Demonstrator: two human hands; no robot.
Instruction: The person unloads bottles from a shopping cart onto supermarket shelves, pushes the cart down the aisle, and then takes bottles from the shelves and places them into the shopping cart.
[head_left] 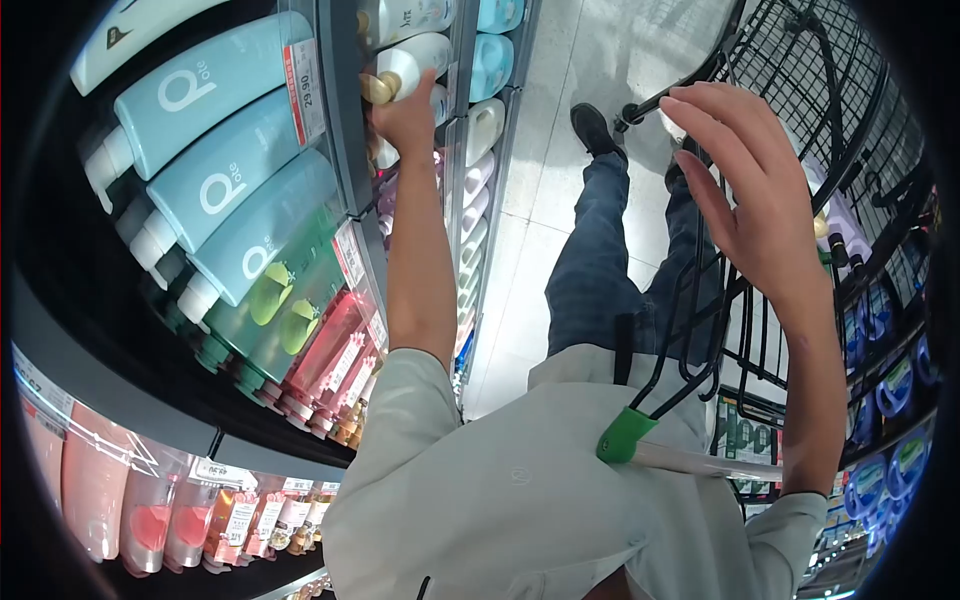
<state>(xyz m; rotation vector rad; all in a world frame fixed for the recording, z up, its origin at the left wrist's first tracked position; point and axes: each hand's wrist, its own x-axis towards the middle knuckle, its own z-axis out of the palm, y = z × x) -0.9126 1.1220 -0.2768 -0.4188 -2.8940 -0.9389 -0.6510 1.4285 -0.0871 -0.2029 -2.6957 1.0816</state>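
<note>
White bottle (pixel 428 52), gold-capped, is gripped by the left hand (pixel 408 118) at the shelf (pixel 461 60), a grasping step, it seems, calling next for a steady hold, while the right hand (pixel 757 185) hovers loosely open, empty, near the cart (pixel 808 60)!

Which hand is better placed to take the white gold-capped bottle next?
Left, probably: the left hand is touching the white bottle, while the right hand is raised across by the cart, away from it.
</note>
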